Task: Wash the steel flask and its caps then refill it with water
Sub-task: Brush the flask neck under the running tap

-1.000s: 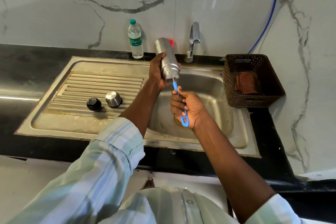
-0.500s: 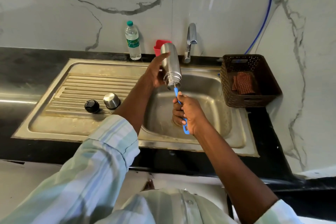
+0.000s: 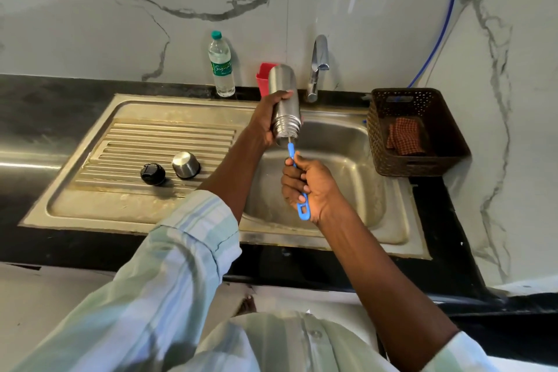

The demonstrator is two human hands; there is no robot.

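Observation:
My left hand (image 3: pixel 267 119) grips the steel flask (image 3: pixel 285 100) upside down over the sink basin (image 3: pixel 362 178), its threaded mouth facing down toward me. My right hand (image 3: pixel 308 187) holds the blue handle of a bottle brush (image 3: pixel 297 181); its wire stem runs up into the flask mouth, and the bristles are hidden inside. On the ribbed drainboard (image 3: pixel 120 142) to the left lie the black inner cap (image 3: pixel 153 174) and the steel cup cap (image 3: pixel 186 165), side by side.
A tap (image 3: pixel 317 66) rises behind the basin, no water visible. A plastic water bottle (image 3: pixel 221 65) and a red container (image 3: pixel 263 77) stand at the wall. A brown basket (image 3: pixel 422 160) with a checked cloth sits right of the sink. Black counter surrounds it.
The flask has tipped more upright and shifted slightly right. My right hand has slid the brush a little along the flask's axis, still inside the mouth.

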